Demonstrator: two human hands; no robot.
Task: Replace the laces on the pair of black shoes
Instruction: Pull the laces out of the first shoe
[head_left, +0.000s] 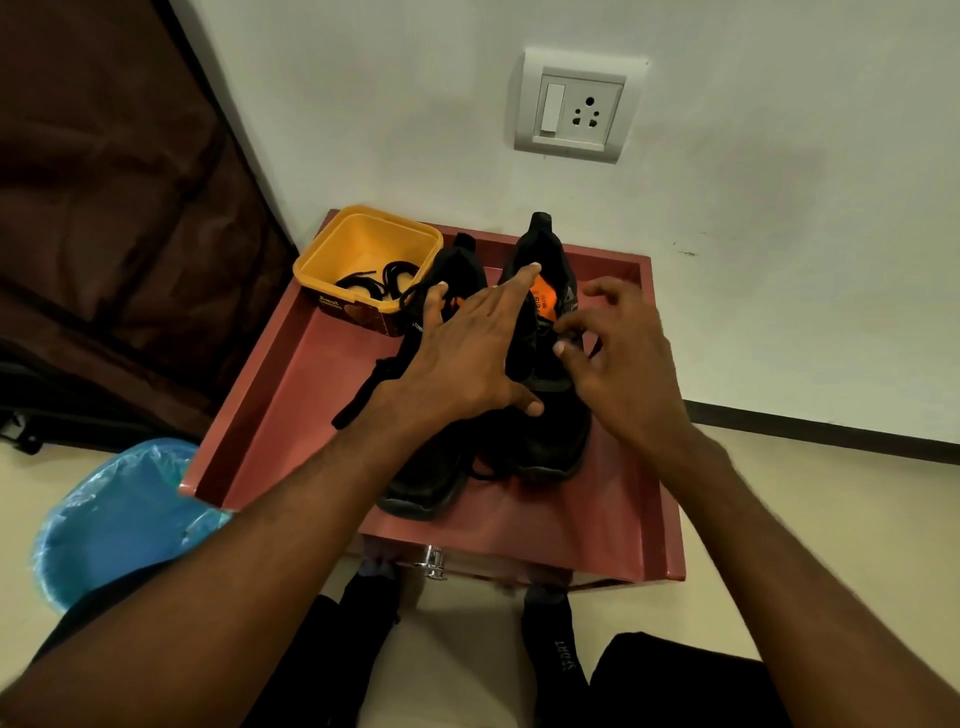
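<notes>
The right hand (618, 358) pinched a black lace between thumb and curled fingers at the throat of the right-hand shoe (550, 364), while the left hand (467, 353) lay spread with straight fingers over both shoes, gripping nothing, its fingertips reaching the orange lining of the right-hand shoe and the collar of the left-hand shoe (431, 467). The two black shoes stood side by side, touching, on the top of a reddish-brown cabinet (291, 415) with raised edges, toes pointing toward the person. A loose black lace (363, 389) trailed from the left-hand shoe across the cabinet top. At the far left corner sat a yellow tub (363, 239), just beside the left-hand shoe, holding coiled black laces (379, 280). A white wall socket (574, 106) was mounted on the wall above. On the floor to the left stood a bin lined with a blue bag (114, 519).
</notes>
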